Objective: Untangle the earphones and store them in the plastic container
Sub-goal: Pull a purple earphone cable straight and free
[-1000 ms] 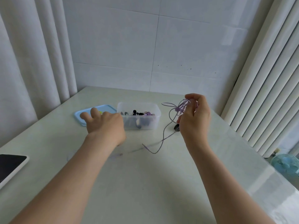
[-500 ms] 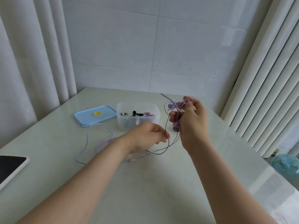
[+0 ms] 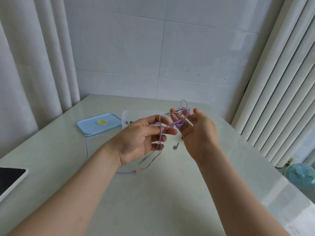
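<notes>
Purple thin-corded earphones [image 3: 178, 124], looped over the right hand's [image 3: 199, 133] spread fingers and crossing the left hand's [image 3: 136, 138] half-curled ones, grip unclear, risked knotting tighter if tugged.

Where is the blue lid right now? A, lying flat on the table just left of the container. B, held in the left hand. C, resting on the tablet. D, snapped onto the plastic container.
A: the blue lid lies flat on the table, just left of the open plastic container.
</notes>
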`<state>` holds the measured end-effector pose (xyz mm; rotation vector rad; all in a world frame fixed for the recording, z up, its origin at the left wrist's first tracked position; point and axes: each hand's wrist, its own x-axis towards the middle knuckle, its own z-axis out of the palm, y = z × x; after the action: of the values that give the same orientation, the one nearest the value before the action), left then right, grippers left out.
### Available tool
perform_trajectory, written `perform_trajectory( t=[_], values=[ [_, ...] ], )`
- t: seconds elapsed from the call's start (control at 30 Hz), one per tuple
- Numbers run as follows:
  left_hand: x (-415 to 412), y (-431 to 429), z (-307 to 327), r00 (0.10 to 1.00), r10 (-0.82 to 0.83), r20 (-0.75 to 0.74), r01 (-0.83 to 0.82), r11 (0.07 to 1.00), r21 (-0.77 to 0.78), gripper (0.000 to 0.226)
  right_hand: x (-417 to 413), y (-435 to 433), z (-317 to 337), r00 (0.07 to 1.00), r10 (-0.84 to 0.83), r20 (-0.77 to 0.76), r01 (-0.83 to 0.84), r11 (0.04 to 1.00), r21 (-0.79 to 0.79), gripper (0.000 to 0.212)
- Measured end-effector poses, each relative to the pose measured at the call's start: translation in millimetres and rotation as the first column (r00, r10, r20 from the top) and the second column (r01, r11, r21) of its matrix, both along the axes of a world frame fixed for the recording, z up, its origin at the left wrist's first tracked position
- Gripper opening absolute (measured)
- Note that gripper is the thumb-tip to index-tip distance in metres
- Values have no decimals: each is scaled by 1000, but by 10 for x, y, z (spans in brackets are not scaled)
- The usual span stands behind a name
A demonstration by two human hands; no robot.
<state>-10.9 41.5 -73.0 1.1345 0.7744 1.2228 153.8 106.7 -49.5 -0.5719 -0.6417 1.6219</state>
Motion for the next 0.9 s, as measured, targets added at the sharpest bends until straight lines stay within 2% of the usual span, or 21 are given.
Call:
perform_trajectory(
  t=[0.03, 0.1, 0.17, 0.2, 0.27, 0.33, 0.4, 0.47, 0.53, 0.6, 0.67, 0.73, 0.8, 0.83, 0.9],
  values=[
    [-14, 9, 13, 999, 1, 42, -1, 1000, 1, 24, 14, -4, 19, 1000, 19, 18, -19, 1000, 6, 33],
    [-52, 18, 27, 998, 29, 63, -30, 999, 15, 19, 25, -25, 28, 984, 13, 175, -23, 998, 51, 31],
    [-86, 32, 37, 977, 189, -93, -186, 982, 43, 24, 17, -55, 28, 943, -7, 334, -40, 990, 132, 38],
    [-117, 53, 28, 924, 314, -220, -304, 949, 80, 29, 13, -58, 18, 932, 1, 361, -63, 985, 159, 41],
    [-167, 75, 9, 722, 537, -437, -482, 843, 239, 25, 15, -46, -22, 932, 26, 362, -97, 979, 182, 44],
    [-223, 98, -33, 547, 650, -528, -515, 758, 399, 14, 4, -37, -59, 923, 6, 384, -85, 978, 189, 41],
    [-259, 87, -47, 461, 698, -548, -532, 711, 459, 11, -7, -42, -80, 897, -40, 441, -55, 978, 200, 30],
    [-299, 75, -39, 417, 717, -559, -534, 691, 487, 14, -15, -44, -84, 861, -93, 500, -12, 979, 204, 22],
    [-320, 66, -24, 397, 722, -566, -531, 684, 500, 19, -14, -45, -70, 810, -140, 569, 26, 979, 204, 24],
    [-328, 72, -13, 332, 760, -558, -554, 636, 536, 22, -13, -57, -52, 754, -214, 621, 94, 971, 220, 29],
    [-346, 88, -21, 286, 795, -534, -585, 587, 560, 21, -13, -48, -44, 747, -280, 603, 171, 958, 232, 32],
    [-368, 93, -37, 300, 795, -527, -595, 588, 549, 22, 0, -33, -28, 760, -304, 575, 221, 952, 211, 33],
    [-378, 87, -41, 400, 757, -517, -612, 641, 463, 22, 39, 11, -37, 715, -309, 627, 240, 951, 195, 36],
    [-372, 82, -33, 474, 727, -497, -619, 677, 399, 21, 59, 34, -55, 658, -315, 684, 236, 949, 209, 35],
    [-336, 69, -13, 594, 652, -472, -604, 749, 273, 19, 85, 88, -121, 481, -335, 810, 189, 942, 277, 28]
  ],
)
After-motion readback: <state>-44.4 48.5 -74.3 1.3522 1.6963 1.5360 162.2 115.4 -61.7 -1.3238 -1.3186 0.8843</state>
